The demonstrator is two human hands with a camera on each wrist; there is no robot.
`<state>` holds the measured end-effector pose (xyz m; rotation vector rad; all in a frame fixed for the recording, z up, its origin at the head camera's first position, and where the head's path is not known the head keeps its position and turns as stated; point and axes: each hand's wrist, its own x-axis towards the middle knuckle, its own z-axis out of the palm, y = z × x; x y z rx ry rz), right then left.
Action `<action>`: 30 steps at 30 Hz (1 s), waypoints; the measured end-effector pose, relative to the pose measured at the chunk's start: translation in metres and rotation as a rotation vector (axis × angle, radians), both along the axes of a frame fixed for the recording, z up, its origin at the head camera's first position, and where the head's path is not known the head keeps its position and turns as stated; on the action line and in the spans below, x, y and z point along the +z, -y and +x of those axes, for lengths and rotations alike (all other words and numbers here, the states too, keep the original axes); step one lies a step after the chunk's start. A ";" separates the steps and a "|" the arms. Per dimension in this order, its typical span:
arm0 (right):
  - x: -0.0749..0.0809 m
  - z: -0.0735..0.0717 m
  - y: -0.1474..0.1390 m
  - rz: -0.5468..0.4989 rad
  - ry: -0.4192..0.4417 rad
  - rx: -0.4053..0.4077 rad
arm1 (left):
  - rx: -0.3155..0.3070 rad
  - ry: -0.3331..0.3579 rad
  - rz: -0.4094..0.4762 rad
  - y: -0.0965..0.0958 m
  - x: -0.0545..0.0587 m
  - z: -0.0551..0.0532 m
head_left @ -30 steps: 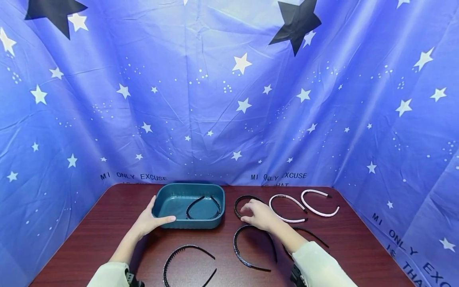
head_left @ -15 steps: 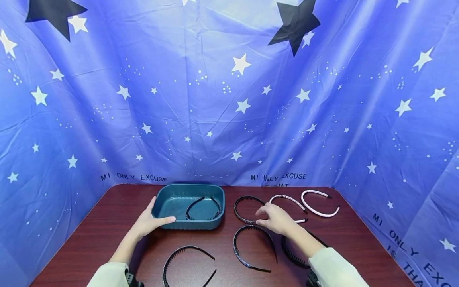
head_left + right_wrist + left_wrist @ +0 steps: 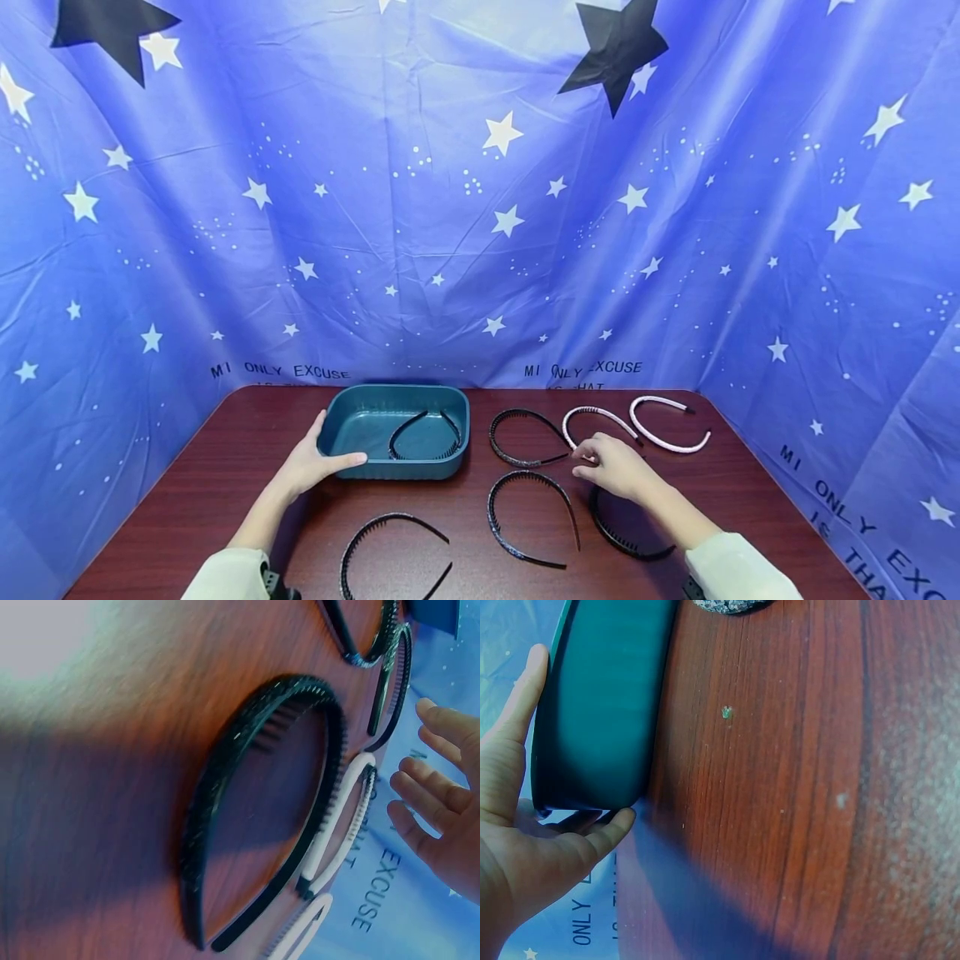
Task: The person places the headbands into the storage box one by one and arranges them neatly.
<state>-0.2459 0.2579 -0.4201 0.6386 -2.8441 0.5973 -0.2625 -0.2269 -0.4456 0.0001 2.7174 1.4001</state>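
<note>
My left hand holds the near left corner of a teal plastic bin, thumb along its front rim and fingers at its left end. A black headband lies inside the bin. My right hand hovers over the nearer white headband, hiding its lower part. Its fingers bend loosely, with nothing visible between them; the right wrist view shows the hand apart from the headbands. Just left lies a toothed black headband. Below the right forearm sits a sparkly black headband.
Another white headband lies at the back right of the dark red wooden table. A glittery dark headband rests mid-table, and another near the front. A blue star-printed cloth hangs around the back and sides.
My right hand has moved rightward from above the back black headband to the nearer white one, uncovering the black one. My left hand and the bin have stayed put.
</note>
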 end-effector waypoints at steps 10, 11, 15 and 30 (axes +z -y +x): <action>-0.005 0.003 -0.020 -0.007 0.009 -0.048 | -0.001 0.000 0.003 0.000 0.000 0.000; -0.006 0.003 -0.022 -0.006 0.012 -0.056 | -0.002 0.000 0.003 0.000 0.000 0.000; -0.007 0.006 -0.028 -0.008 0.036 -0.088 | -0.001 -0.002 0.002 0.000 -0.001 -0.001; -0.015 0.010 -0.038 -0.002 0.067 -0.121 | -0.008 -0.001 0.017 0.000 0.000 0.001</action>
